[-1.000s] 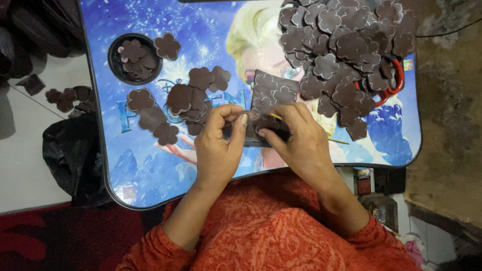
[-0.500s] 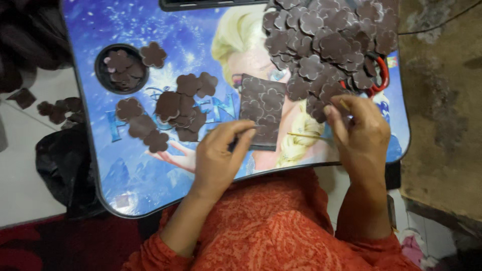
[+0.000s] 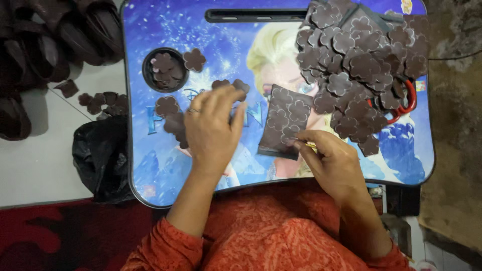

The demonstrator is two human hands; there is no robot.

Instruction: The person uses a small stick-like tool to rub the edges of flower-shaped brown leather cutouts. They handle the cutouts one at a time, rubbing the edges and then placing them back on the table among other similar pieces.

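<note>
Right hand (image 3: 329,160) pinches together on the brown card's (image 3: 285,120) bottom edge; the card lies mid-tray, long axis running 12 to 6. Left hand (image 3: 213,128), fingers apart, rests on flower cutouts (image 3: 173,118).

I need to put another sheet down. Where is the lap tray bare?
Bare: between the round cup well and the slot, and the lap tray's near-left corner. Crowded: the flower pile far right, the brown sheet mid-tray, cutouts under the left hand.

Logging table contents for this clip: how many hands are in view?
2: the left hand rests over brown flower cutouts mid-tray, the right hand touches the brown sheet's lower edge. None seem hidden.
</note>
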